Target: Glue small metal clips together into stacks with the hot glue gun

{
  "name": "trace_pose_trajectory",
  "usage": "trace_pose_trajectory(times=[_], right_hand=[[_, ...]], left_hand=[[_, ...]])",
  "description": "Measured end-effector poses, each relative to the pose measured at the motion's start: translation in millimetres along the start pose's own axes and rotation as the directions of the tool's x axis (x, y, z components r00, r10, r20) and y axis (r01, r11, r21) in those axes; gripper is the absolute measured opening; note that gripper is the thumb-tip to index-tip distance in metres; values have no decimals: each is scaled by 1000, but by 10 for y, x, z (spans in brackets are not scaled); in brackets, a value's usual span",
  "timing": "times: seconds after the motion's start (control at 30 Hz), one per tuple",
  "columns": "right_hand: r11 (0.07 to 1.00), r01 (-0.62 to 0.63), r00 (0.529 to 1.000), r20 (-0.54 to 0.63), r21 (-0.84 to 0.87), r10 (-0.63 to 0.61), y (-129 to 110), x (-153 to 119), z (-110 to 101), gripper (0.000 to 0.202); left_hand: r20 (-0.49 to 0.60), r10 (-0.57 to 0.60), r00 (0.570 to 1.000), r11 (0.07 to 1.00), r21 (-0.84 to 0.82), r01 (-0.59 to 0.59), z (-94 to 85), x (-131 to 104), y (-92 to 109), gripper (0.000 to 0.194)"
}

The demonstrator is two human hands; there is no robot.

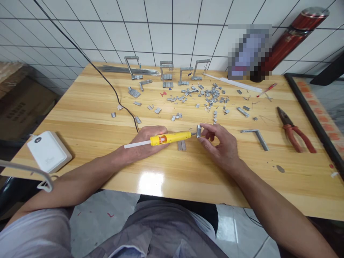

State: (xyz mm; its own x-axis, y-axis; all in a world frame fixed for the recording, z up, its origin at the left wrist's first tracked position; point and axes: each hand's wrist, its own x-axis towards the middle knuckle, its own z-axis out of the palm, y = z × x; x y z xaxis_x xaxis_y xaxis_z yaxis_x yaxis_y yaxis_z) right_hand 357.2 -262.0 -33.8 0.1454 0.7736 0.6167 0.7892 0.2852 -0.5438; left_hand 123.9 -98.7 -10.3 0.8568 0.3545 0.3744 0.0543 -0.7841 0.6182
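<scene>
My left hand [150, 139] is wrapped round a yellow hot glue gun [178, 137], with a white glue stick [137, 144] poking out of its back end. The gun's nozzle points right and meets, or nearly meets, a small grey metal piece [199, 131]. Thumb and fingertips of my right hand [220, 143] pinch that piece above the table. Just below the gun, two flat grey strips [182, 145] lie side by side on the wood. An L-shaped grey piece [256, 138] rests to the right of my right hand.
Small grey pieces [213, 95] lie scattered mid-table. Several upright grey frames [166, 73] stand near the tiled wall. Red-handled pliers [291, 129] lie at right, a white power bank [49, 151] at left. A black cable [107, 80] crosses the table toward my left hand. A red flask [292, 39] stands behind.
</scene>
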Motion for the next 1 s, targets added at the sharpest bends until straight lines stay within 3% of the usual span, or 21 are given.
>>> trace_pose_trajectory(times=[0.17, 0.4, 1.0], right_hand=[[1000, -6, 1000, -13, 1, 6, 3, -5, 2, 37], [999, -46, 999, -13, -7, 46, 15, -18, 5, 34], [1000, 0, 1000, -7, -19, -1, -1, 0, -3, 37]], left_hand=[[1, 32, 999, 999, -18, -32, -7, 2, 9, 30], [51, -44, 998, 999, -21, 45, -26, -11, 35, 29], [38, 7, 999, 1000, -25, -6, -8, -10, -2, 26]])
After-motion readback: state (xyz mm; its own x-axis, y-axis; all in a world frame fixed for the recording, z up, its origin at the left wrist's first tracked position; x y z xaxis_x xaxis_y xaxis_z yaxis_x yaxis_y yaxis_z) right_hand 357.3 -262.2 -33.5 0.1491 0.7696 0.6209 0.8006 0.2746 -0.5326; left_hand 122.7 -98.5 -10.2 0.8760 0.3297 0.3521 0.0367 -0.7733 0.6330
